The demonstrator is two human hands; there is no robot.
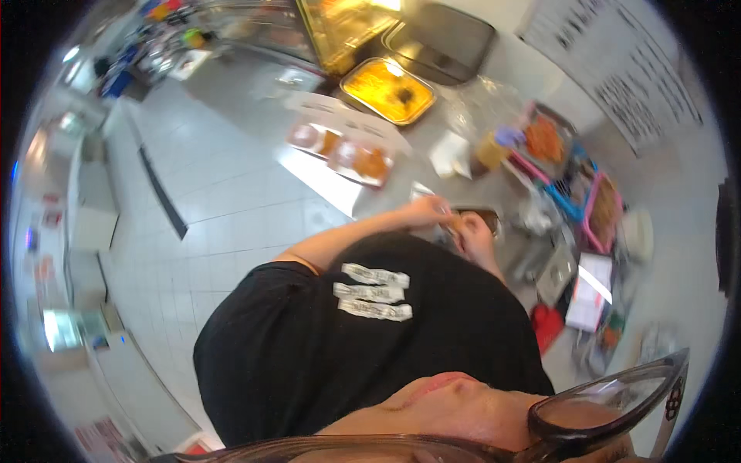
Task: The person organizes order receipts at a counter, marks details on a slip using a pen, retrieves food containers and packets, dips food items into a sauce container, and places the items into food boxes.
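Observation:
Close in front of my black shirt, my left hand and my right hand meet over the steel worktop. Between their fingertips they pinch a small light-brown item, too blurred to name. Just beyond my right hand, partly hidden by it, is a metal-rimmed container with dark brown contents. A small white paper or packet lies by my left hand. Farther left, two white trays hold round pale items and orange-brown food.
Farther back are a metal pan of yellow food and a dark grey tray. Crumpled white paper lies nearer. To the right stand pink-rimmed baskets, a container of orange shreds, clear plastic bags and a red object.

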